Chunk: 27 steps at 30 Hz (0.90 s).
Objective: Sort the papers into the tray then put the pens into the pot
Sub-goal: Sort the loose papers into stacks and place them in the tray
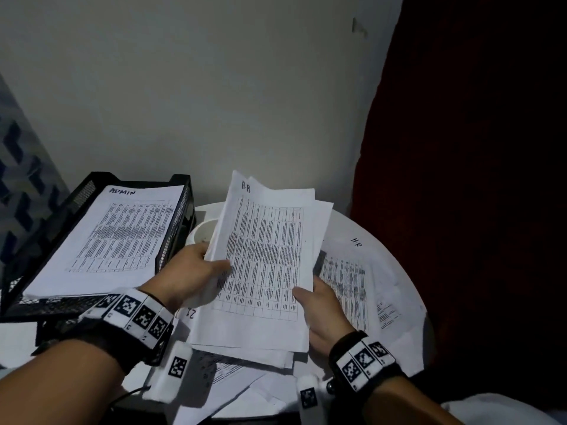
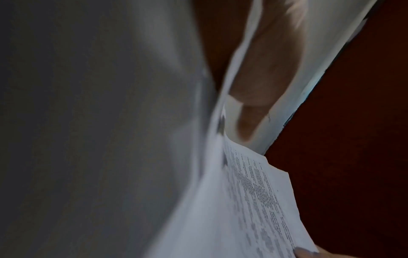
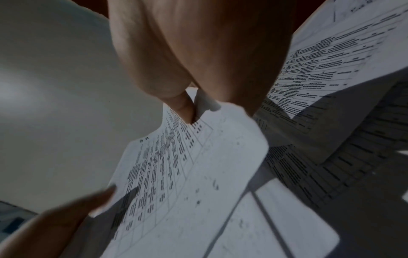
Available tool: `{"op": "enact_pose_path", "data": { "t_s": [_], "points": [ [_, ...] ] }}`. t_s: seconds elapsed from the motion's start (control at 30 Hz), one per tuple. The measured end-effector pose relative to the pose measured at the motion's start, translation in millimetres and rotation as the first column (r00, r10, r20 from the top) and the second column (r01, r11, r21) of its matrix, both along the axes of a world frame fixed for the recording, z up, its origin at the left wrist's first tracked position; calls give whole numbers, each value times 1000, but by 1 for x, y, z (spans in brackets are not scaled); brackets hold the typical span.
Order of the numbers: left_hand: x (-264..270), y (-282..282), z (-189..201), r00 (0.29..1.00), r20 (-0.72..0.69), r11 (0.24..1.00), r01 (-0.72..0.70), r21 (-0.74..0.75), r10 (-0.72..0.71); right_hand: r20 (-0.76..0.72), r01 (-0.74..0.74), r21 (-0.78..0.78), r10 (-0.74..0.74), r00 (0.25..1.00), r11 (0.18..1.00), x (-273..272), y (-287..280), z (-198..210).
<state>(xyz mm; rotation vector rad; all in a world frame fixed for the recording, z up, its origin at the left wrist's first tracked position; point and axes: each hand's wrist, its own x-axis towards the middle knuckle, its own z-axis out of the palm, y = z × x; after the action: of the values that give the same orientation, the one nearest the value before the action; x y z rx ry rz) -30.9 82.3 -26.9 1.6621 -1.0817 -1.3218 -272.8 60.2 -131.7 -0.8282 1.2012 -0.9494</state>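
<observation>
A stack of printed papers (image 1: 264, 256), its top sheet marked "A-R", is held up over the round white table (image 1: 408, 338). My left hand (image 1: 196, 268) grips its left edge, thumb on top. My right hand (image 1: 319, 305) pinches its lower right edge (image 3: 198, 157). In the left wrist view a finger (image 2: 260, 87) lies between sheets. The black mesh tray (image 1: 175, 237) at the left holds a sheet marked "ADMIN" (image 1: 113, 237). A white pot (image 1: 204, 230) stands behind the held stack, partly hidden. No pens are in view.
More printed sheets, one marked "HR" (image 1: 352, 280), lie spread on the table at the right and under the held stack. A dark red curtain (image 1: 475, 179) hangs at the right. A pale wall (image 1: 214, 87) rises behind the table.
</observation>
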Motion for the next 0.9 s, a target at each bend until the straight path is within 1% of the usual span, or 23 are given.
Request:
{"op": "enact_pose_path", "data": {
  "t_s": [0.03, 0.07, 0.1, 0.13, 0.17, 0.2, 0.23, 0.27, 0.3, 0.33, 0.37, 0.47, 0.5, 0.57, 0.63, 0.67, 0.73, 0.8, 0.87, 0.9],
  "points": [
    [1, 0, -2, 990, 137, 1000, -8, -24, 11, -45, 4, -6, -4, 999, 1000, -3, -3, 0],
    [1, 0, -3, 980, 195, 999, -25, -47, 34, -110, 23, -10, -24, 994, 1000, -8, -7, 0],
    [2, -1, -3, 978, 202, 998, -36, -59, 47, -198, 71, -15, -72, 978, 997, -18, -12, -4],
    [4, -4, -4, 975, 210, 996, -57, -72, 71, -293, 136, -25, -137, 946, 990, -31, -18, -10],
    [6, -6, -4, 971, 222, 995, -69, -78, 85, -396, 206, -38, -204, 895, 978, -46, -25, -17],
    [10, -8, -5, 966, 240, 992, -80, -94, 100, -503, 264, -38, -247, 828, 964, -63, -30, -23],
    [13, -8, -4, 961, 256, 992, -79, -95, 101, -635, 303, -18, -245, 732, 953, -80, -34, -29],
    [16, -9, -5, 960, 259, 992, -81, -100, 104, -763, 323, 26, -190, 618, 946, -96, -35, -33],
    [18, -10, -5, 958, 267, 992, -80, -100, 105, -850, 336, 78, -114, 515, 939, -110, -37, -40],
    [21, -10, -7, 954, 279, 991, -82, -109, 110, -886, 347, 125, -54, 461, 929, -122, -36, -45],
    [24, -11, -7, 949, 290, 990, -90, -110, 119, -891, 361, 162, -21, 453, 918, -129, -35, -52],
    [31, -13, -8, 947, 287, 986, -116, -117, 145, -873, 383, 169, -43, 487, 908, -134, -31, -66],
    [32, -13, -9, 945, 293, 987, -119, -113, 147, -877, 381, 144, -61, 477, 913, -137, -30, -69],
    [33, -12, -10, 939, 305, 986, -129, -105, 155, -900, 374, 100, -76, 429, 922, -141, -30, -74],
    [34, -12, -9, 936, 314, 986, -132, -106, 159, -896, 360, 83, -88, 435, 929, -143, -32, -71],
    [34, -12, -8, 934, 320, 985, -134, -106, 161, -877, 364, 56, -128, 463, 929, -142, -33, -65],
    [36, -13, -8, 935, 317, 986, -138, -97, 162, -800, 394, -11, -244, 548, 919, -139, -35, -49],
    [37, -14, -8, 928, 332, 985, -146, -93, 169, -670, 426, -43, -342, 659, 904, -132, -33, -29],
    [37, -16, -8, 921, 345, 983, -154, -103, 180, -444, 497, -79, -477, 759, 864, -123, -28, -11],
    [36, -17, -8, 917, 351, 980, -158, -118, 190, -309, 529, -51, -517, 798, 847, -114, -24, -1]
  ]
}}
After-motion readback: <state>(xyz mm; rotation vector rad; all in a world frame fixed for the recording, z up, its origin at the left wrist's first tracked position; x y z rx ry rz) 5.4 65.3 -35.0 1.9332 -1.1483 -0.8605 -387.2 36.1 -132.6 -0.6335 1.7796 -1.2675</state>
